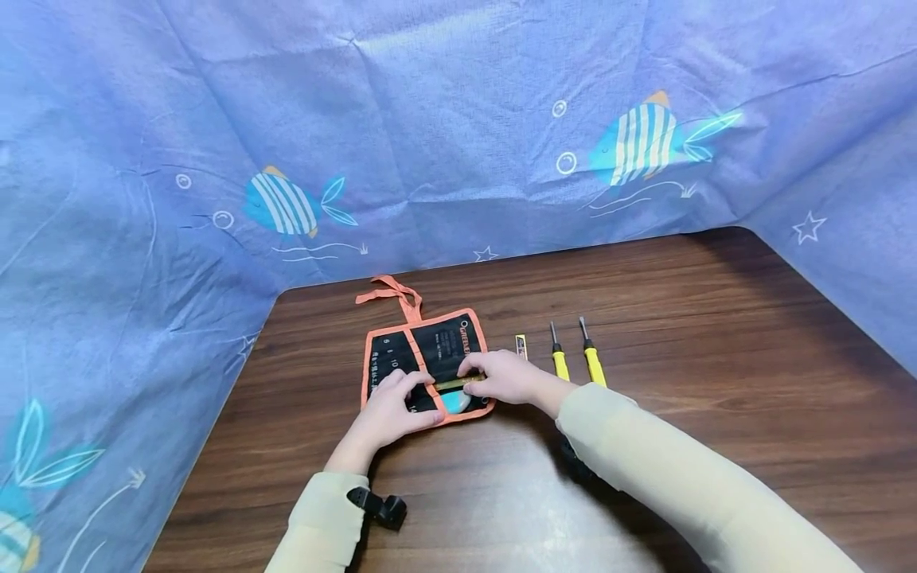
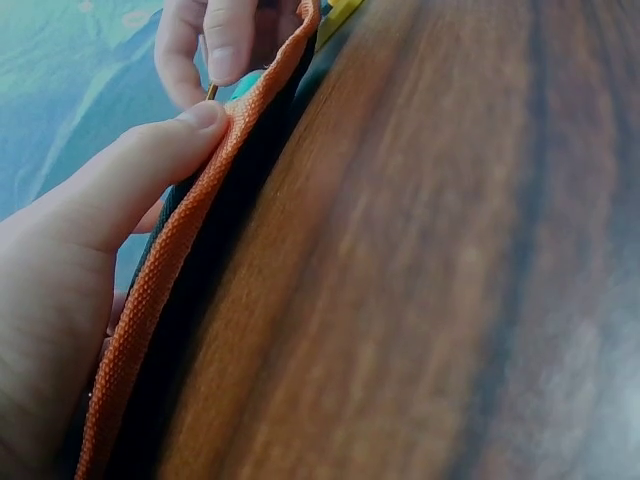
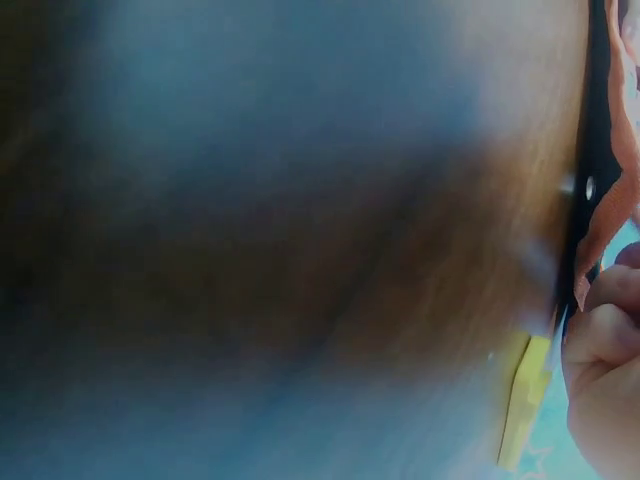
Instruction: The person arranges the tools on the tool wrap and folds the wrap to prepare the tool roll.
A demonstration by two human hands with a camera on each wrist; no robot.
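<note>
A black fabric tool pouch (image 1: 447, 342) with orange edging lies spread on the table, its orange tie strings trailing at the far side. My left hand (image 1: 394, 406) holds the pouch near its middle orange band; in the left wrist view the thumb (image 2: 165, 150) rests against the orange edging. Over the right section, my right hand (image 1: 505, 376) pinches a thin brass-coloured strip (image 1: 451, 384) lying crosswise. Just below the strip is a rounded teal and white object (image 1: 456, 401), its kind unclear. The right wrist view shows only part of the curled right hand (image 3: 605, 350).
Right of the pouch lie two yellow-handled screwdrivers (image 1: 560, 364), partly hidden by the right sleeve. A small yellow and black packet (image 1: 520, 345) sits between them and the pouch. The wooden table (image 1: 716, 334) is bordered by a blue fish-print cloth (image 1: 458, 143).
</note>
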